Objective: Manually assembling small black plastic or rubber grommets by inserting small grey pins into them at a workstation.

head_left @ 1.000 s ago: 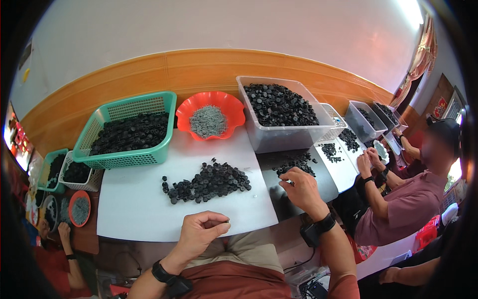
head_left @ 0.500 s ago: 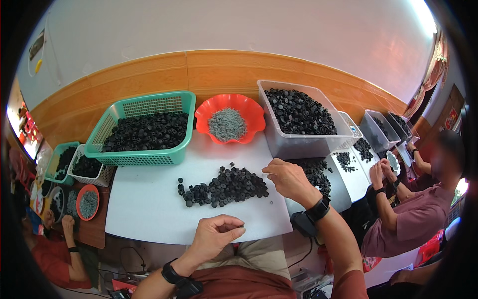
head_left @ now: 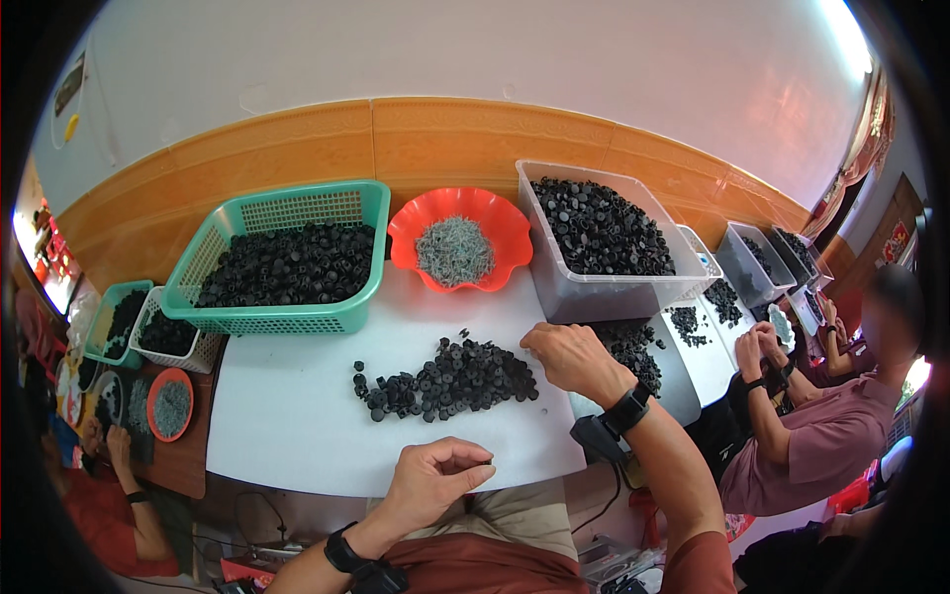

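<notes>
Overhead of it all, the pale wall [head_left: 445, 59] rises behind your work, with an orange panel [head_left: 297, 148] along its lower part. Before you spreads the white table [head_left: 287, 426], a dark board [head_left: 683, 386] adjoining it on the right. One co-worker [head_left: 811, 441] sits to your right and another [head_left: 109, 520] to your left. Along the back, your green basket [head_left: 277, 323] stands at left and the clear tub [head_left: 614, 297] at right, both loaded with black parts. Between them sits the red bowl [head_left: 411, 213], holding grey pins [head_left: 453, 252]. In front of these lies your loose heap [head_left: 450, 381] of black parts, on the white surface; a second pile [head_left: 641, 361] shows beyond your right wrist, on the board. Your right hand [head_left: 574, 358] hangs palm down just beside the heap's right end, fingers bunched; you cannot tell from this view whether its tips hold anything. Your left hand [head_left: 430, 485] is near the front edge, thumb and forefinger pressed together on a small dark piece [head_left: 489, 461], mostly hidden by them. Smallest of all, a round bit [head_left: 543, 411] rests alone right of the heap.
</notes>
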`<state>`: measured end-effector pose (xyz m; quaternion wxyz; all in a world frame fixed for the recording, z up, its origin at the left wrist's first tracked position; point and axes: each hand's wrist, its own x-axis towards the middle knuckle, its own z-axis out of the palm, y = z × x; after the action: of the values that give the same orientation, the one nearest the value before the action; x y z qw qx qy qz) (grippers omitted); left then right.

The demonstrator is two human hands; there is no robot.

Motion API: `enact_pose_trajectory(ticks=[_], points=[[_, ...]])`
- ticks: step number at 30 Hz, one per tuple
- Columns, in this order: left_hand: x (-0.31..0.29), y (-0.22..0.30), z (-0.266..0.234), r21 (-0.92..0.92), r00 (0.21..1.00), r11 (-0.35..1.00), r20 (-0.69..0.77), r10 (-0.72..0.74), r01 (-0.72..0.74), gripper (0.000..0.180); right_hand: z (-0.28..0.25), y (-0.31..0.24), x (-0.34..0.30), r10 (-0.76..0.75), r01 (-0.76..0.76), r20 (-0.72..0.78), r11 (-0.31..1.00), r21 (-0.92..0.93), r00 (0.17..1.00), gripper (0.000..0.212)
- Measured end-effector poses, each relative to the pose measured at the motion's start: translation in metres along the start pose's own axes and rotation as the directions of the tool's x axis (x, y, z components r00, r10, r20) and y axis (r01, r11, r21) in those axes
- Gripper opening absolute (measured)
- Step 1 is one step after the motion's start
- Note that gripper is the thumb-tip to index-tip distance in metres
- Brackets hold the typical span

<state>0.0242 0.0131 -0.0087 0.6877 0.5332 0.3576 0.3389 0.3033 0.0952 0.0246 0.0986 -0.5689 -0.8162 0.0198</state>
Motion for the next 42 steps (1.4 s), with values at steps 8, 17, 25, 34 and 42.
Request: enact_pose_trajectory(ticks=[8,17,25,34,42], points=[[0.0,0.002,0.0,-0.016,1.0,1.0,0.006,0.001,-0.001,0.016,0.002,0.002,-0.012,0.083,-0.07,-0.079,0.987,0.147,0.993,0.02],[0.0,-0.002,0.002,-0.028,1.0,0.999,-0.004,0.031,-0.031,0.015,0.0,0.0,-0.022,0.149,-0.122,-0.085,0.957,0.262,0.985,0.023],[0.0,-0.001,0.003,-0.022,1.0,0.999,-0.001,0.026,-0.026,0.015,0.006,0.0,-0.026,0.229,-0.178,-0.117,0.924,0.339,0.966,0.02],[0.0,-0.002,0.004,-0.021,1.0,1.0,-0.016,0.002,-0.002,0.016,0.013,0.002,-0.03,0.229,-0.149,-0.177,0.915,0.375,0.957,0.019],[-0.001,-0.004,0.003,-0.02,0.999,0.999,-0.015,0.037,-0.037,0.016,0.017,0.005,-0.033,0.124,-0.034,-0.241,0.937,0.347,0.963,0.022]])
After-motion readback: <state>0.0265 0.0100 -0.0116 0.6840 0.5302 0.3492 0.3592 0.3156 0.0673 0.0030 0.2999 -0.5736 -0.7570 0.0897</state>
